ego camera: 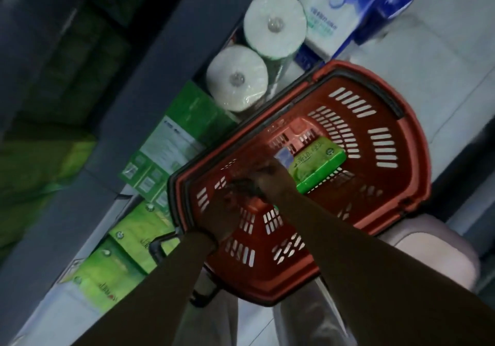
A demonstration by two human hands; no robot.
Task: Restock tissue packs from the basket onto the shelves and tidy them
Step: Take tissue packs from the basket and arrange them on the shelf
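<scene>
The red plastic basket (380,142) sits in front of the low shelf. One green tissue pack (318,163) lies on its floor. Both my arms reach down into the basket. My right hand (269,175) is at the near end of the green pack and touches it, but blur hides whether the fingers are closed on it. My left hand (230,206) is lower left inside the basket, dark and smeared, and I cannot make out its fingers or anything in it. Green tissue packs (126,241) stand on the bottom shelf to the left.
On the same shelf are a green and white box pack (174,142), two wrapped paper rolls (276,24) and blue-and-white tissue packs (337,11). A pale pink stool (439,254) holds the basket. The grey shelf edge (150,83) runs diagonally above, and pale floor tiles lie to the right.
</scene>
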